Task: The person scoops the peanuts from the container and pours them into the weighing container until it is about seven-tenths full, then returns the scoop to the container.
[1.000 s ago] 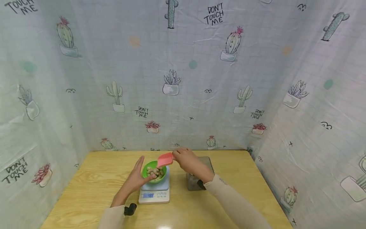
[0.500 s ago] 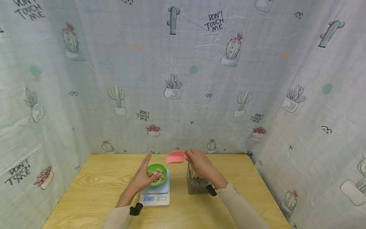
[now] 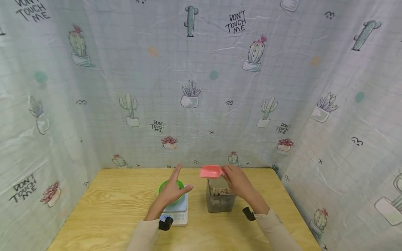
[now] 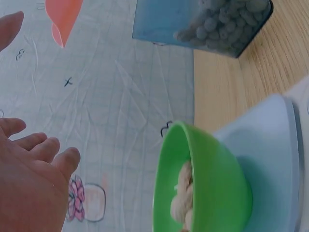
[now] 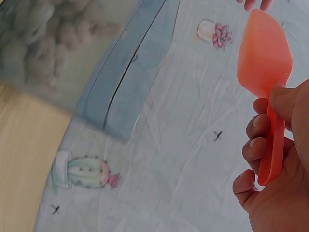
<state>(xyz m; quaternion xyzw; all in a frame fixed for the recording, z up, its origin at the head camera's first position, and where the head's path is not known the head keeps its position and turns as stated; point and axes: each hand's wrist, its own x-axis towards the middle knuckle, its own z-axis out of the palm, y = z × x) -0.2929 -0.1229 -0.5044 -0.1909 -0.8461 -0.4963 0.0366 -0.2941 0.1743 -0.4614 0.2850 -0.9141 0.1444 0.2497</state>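
My right hand (image 3: pixel 240 181) grips the handle of a pink scoop (image 3: pixel 211 172), fingers curled round it in the right wrist view. The scoop hangs above a clear grey square container (image 3: pixel 221 205), partly filled with what look like unshelled peanuts (image 3: pixel 220 191). No load shows in the scoop's bowl. My left hand (image 3: pixel 171 192) hovers over a green bowl (image 4: pixel 217 183), fingers straight and thumb spread, holding nothing. Several peanuts (image 4: pixel 182 198) lie inside that bowl. Beneath it stands a white kitchen scale (image 3: pixel 180 220) with a lit display, partly hidden by my left wrist.
Everything stands on a light wooden table (image 3: pixel 103 209). A cactus-print curtain (image 3: pixel 201 139) hangs behind the table and along both sides. The container is to the right of the scale, with a gap between them.
My right hand has carried the scoop rightward from over the green bowl to above the container. My left hand has shifted right, away from the bowl's left side, and now covers much of the bowl.
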